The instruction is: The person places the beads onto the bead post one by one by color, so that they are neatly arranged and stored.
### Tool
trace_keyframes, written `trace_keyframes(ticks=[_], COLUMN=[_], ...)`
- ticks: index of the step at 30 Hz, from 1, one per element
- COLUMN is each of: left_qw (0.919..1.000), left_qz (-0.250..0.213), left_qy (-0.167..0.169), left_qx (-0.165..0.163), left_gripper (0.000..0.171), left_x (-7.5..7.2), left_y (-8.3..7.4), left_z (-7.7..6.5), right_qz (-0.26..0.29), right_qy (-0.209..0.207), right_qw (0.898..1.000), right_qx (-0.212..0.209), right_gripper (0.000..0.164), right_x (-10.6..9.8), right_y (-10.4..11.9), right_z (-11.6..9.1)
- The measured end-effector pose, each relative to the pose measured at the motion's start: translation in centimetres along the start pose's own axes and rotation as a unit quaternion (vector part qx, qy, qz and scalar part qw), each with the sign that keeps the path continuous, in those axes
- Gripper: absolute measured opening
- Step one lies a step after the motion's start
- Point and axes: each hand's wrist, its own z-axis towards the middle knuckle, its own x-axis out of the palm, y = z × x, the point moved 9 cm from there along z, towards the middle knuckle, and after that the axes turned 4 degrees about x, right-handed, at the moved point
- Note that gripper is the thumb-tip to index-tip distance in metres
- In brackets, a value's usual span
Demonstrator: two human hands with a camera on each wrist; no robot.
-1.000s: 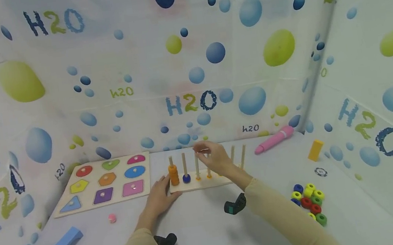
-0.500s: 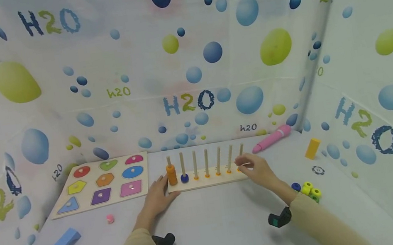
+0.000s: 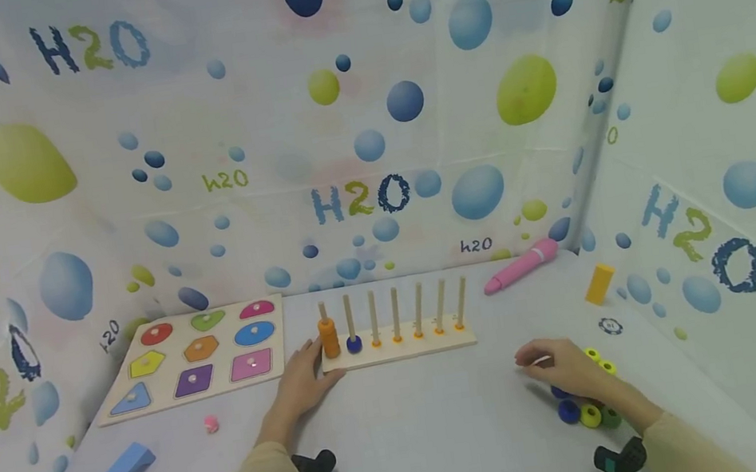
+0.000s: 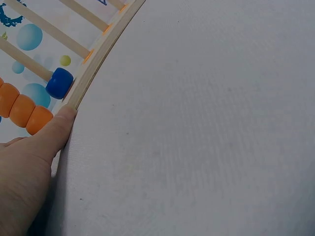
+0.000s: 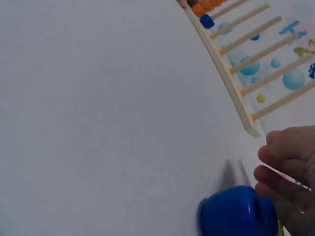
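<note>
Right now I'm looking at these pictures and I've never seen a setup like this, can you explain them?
There's no robot: a person works with two bare hands. The wide picture was taken from the head; the closer ones, from the left and right wrists. On the white table stands a peg board, with orange rings on its leftmost peg and a blue ring on the next. A shape puzzle lies to its left; loose rings lie off to the right. The left hand touches the peg board's left end. The right hand is by the loose rings and seems to hold nothing.
</note>
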Motion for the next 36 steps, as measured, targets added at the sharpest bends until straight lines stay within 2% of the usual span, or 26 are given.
trace_keyframes(ticks=[3,8,13,20,25,30,33,36], left_qw=[1.0000,1.0000,1.0000,0.9999,0.9999,0.9999,1.0000,0.9999], left_qz=[0.002,0.002,0.001,0.009,0.012,0.009,0.008,0.010], left_qy=[0.001,0.002,-0.005,-0.010,-0.005,-0.007,-0.003,0.000], left_qx=[-0.002,-0.001,0.000,0.001,-0.002,0.002,0.001,0.002], left_gripper=[0.085,0.084,0.082,0.083,0.084,0.083,0.083,0.083], left_x=[-0.1,-0.1,-0.5,-0.9,-0.8,-0.5,-0.3,0.0], left_y=[0.0,0.1,0.0,0.2,0.3,0.1,0.0,-0.1], left_z=[-0.1,-0.1,0.1,0.7,0.8,0.6,0.5,0.3], right_qz=[0.003,-0.026,-0.061,-0.053,-0.103,-0.155,-0.185,-0.190], right_qy=[0.021,0.027,0.029,0.001,0.012,0.024,0.047,0.074], right_qw=[1.000,0.998,0.996,0.997,0.991,0.984,0.980,0.978], right_qx=[-0.006,-0.042,-0.059,-0.063,-0.082,-0.080,-0.062,-0.042], right_gripper=[0.020,0.020,0.023,0.027,0.031,0.031,0.032,0.032], right_x=[-0.1,-0.5,-0.9,-2.8,-2.4,-1.9,-1.5,-1.0], right_y=[0.0,0.8,1.5,1.7,1.7,1.7,1.5,1.1], right_z=[-1.3,-2.5,-3.0,-3.2,-3.7,-4.2,-4.4,-4.6])
